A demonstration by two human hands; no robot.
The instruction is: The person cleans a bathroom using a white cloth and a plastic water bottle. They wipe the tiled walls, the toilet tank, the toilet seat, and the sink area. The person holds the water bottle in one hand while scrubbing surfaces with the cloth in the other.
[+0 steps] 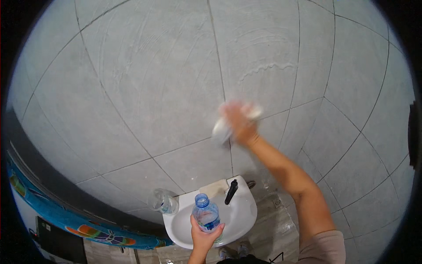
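My left hand point(205, 238) is closed round a clear blue plastic bottle point(207, 214), held upright over the white washbasin point(174, 227). The bottle's mouth is uncapped, and some liquid shows inside. Up against the grey wall tiles point(171, 82), my right hand point(240, 123) presses a pale cloth point(221, 130). Hand and cloth are blurred. Wet, streaky marks cover the tiles above, with a foamy line point(268, 67) to the upper right of the hand.
On the basin's rim are a black faucet point(231, 192), a beige cloth point(213, 188) and, at the left corner, a clear container point(164, 202). A blue patterned curtain point(82, 227) hangs at the left. Below lies a wet floor with a drain point(277, 202).
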